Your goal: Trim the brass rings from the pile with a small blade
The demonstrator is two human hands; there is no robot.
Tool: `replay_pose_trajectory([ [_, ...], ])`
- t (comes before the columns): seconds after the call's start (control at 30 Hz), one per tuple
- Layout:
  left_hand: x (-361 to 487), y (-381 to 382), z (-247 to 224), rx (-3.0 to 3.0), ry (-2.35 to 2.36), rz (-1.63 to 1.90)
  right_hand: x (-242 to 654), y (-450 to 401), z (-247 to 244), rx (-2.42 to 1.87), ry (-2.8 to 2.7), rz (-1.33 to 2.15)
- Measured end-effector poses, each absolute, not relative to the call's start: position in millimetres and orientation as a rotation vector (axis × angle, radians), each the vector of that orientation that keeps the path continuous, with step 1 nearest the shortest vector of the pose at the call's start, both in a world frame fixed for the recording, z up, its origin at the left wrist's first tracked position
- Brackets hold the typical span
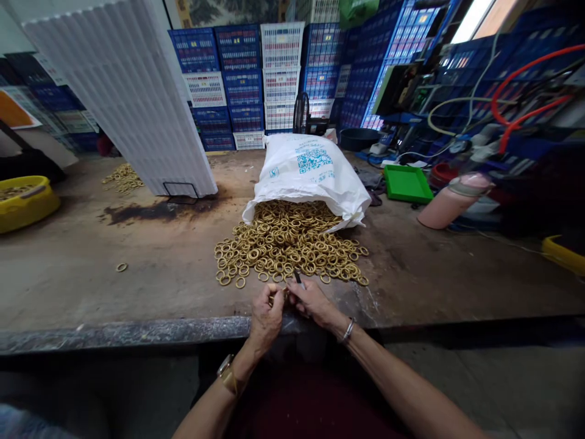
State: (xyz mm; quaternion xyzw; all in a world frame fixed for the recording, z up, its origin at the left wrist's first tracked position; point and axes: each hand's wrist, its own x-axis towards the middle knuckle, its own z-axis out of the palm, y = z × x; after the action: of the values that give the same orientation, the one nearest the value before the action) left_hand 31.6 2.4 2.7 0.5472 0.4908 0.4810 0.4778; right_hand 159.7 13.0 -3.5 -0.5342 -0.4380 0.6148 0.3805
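Close to the table's front edge, my left hand (267, 314) is closed around brass-coloured rings (271, 300), which show only in part between the fingers. Beside it, my right hand (313, 302) is closed on a slim tool (299, 280) with a dark tip; its kind is not clear. The fingertips of both hands nearly meet. Just beyond them lies a heap of brass-coloured rings (287, 244), spilling from the open mouth of a white woven sack (297, 167) with blue print.
A white corrugated panel (123, 91) leans on a wire stand at the left. One loose ring (121, 267) and a yellow basin (27, 204) lie left. To the right are a green tray (408, 184) and a pink bottle (450, 201). Stacked crates (240, 85) line the back.
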Motion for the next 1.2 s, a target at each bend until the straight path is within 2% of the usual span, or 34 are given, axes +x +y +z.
replay_pose_trajectory([
  [0.27,30,3,1,1.051,1.153,0.893,158,20,-5,-1.4,-1.312,1.224],
  [0.63,27,3,-3,0.932,1.014,0.913,156,20,-3,-1.371,-1.292,1.351],
  [0.73,27,2,-3,0.914,1.018,0.941,158,21,-2,-1.432,-1.303,1.254],
  [0.9,26,0,-5,0.933,1.046,0.983,168,15,0,-1.457,-1.75,0.886],
  [1.03,25,-1,-7,1.034,1.042,0.982,171,8,0,-1.389,-2.098,0.779],
  [1.2,25,-1,-4,1.06,1.093,0.945,168,8,1,-1.459,-2.18,0.718],
])
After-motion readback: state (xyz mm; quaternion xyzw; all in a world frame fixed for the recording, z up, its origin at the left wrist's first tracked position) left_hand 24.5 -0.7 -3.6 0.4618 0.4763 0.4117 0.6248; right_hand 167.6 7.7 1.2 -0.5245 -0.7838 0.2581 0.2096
